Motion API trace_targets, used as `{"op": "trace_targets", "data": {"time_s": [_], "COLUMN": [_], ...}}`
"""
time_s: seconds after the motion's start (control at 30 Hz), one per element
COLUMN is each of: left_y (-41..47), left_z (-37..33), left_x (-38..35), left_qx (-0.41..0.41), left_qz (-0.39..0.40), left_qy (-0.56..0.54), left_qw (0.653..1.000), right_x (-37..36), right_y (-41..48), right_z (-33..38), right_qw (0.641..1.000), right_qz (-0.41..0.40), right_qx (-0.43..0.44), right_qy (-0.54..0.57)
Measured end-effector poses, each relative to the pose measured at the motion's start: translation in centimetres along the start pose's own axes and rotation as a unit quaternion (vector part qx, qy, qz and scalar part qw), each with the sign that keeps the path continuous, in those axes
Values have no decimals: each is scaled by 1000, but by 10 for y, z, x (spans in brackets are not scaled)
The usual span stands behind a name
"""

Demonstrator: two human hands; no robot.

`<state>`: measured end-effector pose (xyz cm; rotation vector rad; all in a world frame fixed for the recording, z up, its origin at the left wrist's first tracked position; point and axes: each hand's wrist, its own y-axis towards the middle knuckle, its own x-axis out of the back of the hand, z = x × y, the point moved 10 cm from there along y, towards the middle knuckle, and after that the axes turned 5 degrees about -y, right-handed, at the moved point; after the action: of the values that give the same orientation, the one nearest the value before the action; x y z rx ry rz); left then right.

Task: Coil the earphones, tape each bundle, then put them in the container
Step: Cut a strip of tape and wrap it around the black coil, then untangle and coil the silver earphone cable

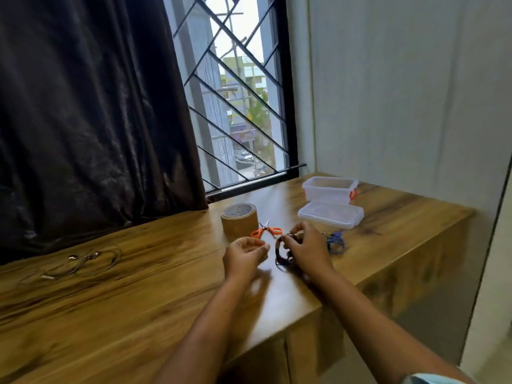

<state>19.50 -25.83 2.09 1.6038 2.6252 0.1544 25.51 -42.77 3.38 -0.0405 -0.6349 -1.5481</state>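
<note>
My right hand (pixel 306 249) grips a dark coiled earphone bundle (pixel 282 257) just above the wooden table (pixel 138 286). A brownish band shows on the coil's upper left. Just left of the coil, my left hand (pixel 245 254) has its fingertips pinched together; what they hold is too small to tell. A blue coiled earphone (pixel 335 242) lies on the table right of my right hand. A white earphone (pixel 88 263) lies loosely spread at the far left. The clear container (pixel 329 188) stands open at the back right, its lid (pixel 331 214) flat in front of it.
A roll of brown tape (pixel 240 218) stands behind my hands, with orange-handled scissors (pixel 266 230) beside it. A dark curtain (pixel 91 106) and a barred window (pixel 238 92) back the table. The table's edge drops off to the right and front.
</note>
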Motion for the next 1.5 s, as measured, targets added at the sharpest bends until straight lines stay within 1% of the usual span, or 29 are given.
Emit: {"op": "trace_targets", "data": {"time_s": [0.07, 0.17, 0.27, 0.37, 0.47, 0.53, 0.67, 0.77, 0.83, 0.9, 0.97, 1.03, 1.1, 1.17, 1.27, 1.33, 1.37, 1.43, 1.5], "left_y": [-4, -9, -16, -20, -22, -22, -22, -21, -18, -13, -7, 0, 8, 15, 23, 22, 21, 20, 23], "left_z": [0, -2, -7, -11, -14, -14, -17, -24, -27, -28, -28, -29, -32, -34, -36, -38, -38, -35, -31], "left_x": [-12, -25, -39, -45, -43, -39, -25, -1, 19, 45, 73, 98, 121, 140, 171, 193, 205, 231, 258], "left_qx": [2, 0, -13, -36, -43, -50, -60, -76, -86, -84, -74, -66, -63, -64, -74, -97, -100, -87, -50], "left_qz": [-10, -24, -16, -8, -14, -16, -20, -40, -53, -73, -99, -125, -152, -177, -214, -237, -247, -265, -292], "left_qy": [22, 60, 116, 169, 180, 190, 207, 224, 248, 271, 293, 311, 320, 318, 324, 362, 396, 455, 461], "left_qw": [1000, 998, 993, 985, 983, 980, 976, 971, 963, 956, 948, 940, 933, 929, 918, 897, 879, 845, 836], "right_x": [14, 27, 34, 35, 36, 37, 26, 10, 6, 10, 7, -13, -47, -90, -156, -193, -208, -229, -243], "right_y": [-3, -6, -12, -19, -23, -25, -33, -35, -29, -26, -29, -37, -49, -65, -80, -84, -84, -78, -65], "right_z": [0, -2, 5, 14, 24, 31, 52, 58, 49, 49, 66, 93, 122, 143, 156, 160, 164, 168, 170], "right_qw": [994, 986, 968, 936, 896, 884, 858, 851, 855, 855, 858, 870, 886, 896, 909, 896, 886, 875, 876], "right_qz": [-14, -26, -44, -56, -93, -123, -172, -154, -122, -137, -165, -176, -153, -105, -12, 53, 72, 96, 101], "right_qx": [19, 25, 47, 67, 83, 94, 167, 163, 127, 122, 158, 211, 261, 297, 306, 323, 335, 345, 338], "right_qy": [-107, -164, -243, -342, -427, -441, -453, -475, -488, -484, -461, -409, -351, -315, -284, -300, -313, -325, -328]}}
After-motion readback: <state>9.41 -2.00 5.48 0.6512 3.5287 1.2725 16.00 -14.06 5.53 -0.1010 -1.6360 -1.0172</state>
